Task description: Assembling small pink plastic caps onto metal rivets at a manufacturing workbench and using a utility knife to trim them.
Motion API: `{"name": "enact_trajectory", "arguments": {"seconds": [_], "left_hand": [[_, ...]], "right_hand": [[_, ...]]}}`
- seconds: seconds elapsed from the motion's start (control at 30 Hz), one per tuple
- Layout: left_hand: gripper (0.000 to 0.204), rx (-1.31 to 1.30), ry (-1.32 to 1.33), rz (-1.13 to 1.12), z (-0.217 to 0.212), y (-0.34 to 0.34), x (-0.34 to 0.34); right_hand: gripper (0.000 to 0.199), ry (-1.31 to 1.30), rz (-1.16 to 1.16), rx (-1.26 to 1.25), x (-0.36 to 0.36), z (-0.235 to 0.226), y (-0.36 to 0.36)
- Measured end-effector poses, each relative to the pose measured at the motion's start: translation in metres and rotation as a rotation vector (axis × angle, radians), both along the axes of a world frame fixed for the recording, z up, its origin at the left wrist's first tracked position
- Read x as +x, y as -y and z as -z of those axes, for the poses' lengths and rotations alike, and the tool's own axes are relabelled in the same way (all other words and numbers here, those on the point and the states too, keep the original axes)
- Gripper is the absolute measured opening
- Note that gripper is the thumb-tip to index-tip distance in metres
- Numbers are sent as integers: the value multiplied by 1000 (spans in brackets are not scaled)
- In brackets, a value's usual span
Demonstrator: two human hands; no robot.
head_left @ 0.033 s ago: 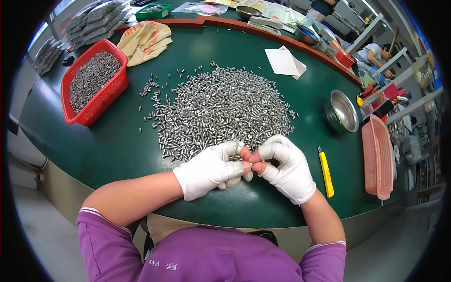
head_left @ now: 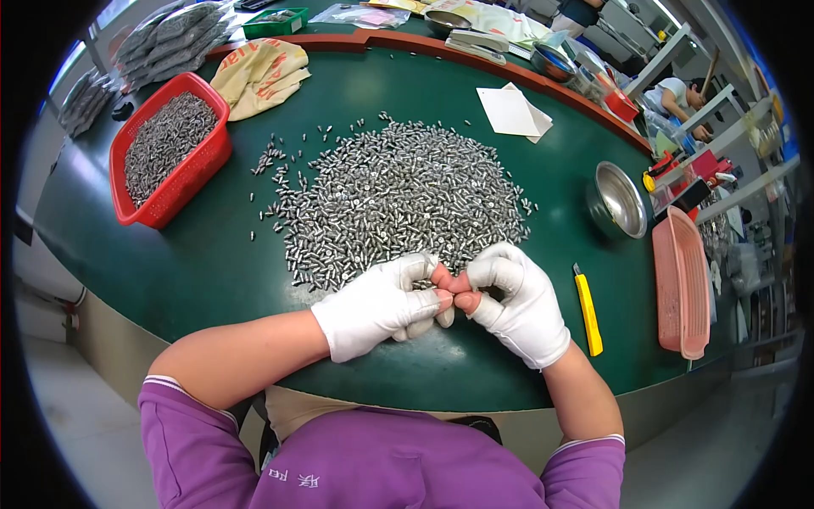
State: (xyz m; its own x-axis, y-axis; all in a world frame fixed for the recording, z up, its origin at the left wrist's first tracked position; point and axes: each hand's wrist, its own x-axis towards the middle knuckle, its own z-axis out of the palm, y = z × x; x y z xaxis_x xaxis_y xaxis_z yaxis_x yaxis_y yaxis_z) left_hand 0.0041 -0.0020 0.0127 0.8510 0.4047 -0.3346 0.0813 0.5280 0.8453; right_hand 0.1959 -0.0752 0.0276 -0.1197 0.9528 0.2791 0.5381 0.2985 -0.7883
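Small metal pieces [head_left: 407,191] heap mid-frame, long axes pointing every way, just above the left hand [head_left: 369,307] and right hand [head_left: 527,310], whose fingertips [head_left: 444,299] meet; whether they grip one, I cannot tell.

A head-worn fisheye looks down — wide — across the table [head_left: 212,271].

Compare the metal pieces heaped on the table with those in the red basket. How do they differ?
The table heap spreads wide and loose, while the basket pieces sit within the red basket. The table heap looks bright and shiny; the basket pieces look duller. Both consist of many small grey pieces.
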Motion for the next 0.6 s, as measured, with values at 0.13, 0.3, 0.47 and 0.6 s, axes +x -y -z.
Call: {"name": "enact_trajectory", "arguments": {"seconds": [0.13,0.3,0.47,0.6], "left_hand": [[17,10,36,-10,5,-2,0],[21,14,33,-12,6,-2,1],[18,-37,82,27,6,-5,-1],[20,-45,126,6,7,-4,-3]], "right_hand": [[16,278,114,89,6,-4,-4],[13,487,74,114,14,-7,-4],[12,620,-12,33,15,-9,-2],[12,632,-18,54,15,-6,-3]]}}
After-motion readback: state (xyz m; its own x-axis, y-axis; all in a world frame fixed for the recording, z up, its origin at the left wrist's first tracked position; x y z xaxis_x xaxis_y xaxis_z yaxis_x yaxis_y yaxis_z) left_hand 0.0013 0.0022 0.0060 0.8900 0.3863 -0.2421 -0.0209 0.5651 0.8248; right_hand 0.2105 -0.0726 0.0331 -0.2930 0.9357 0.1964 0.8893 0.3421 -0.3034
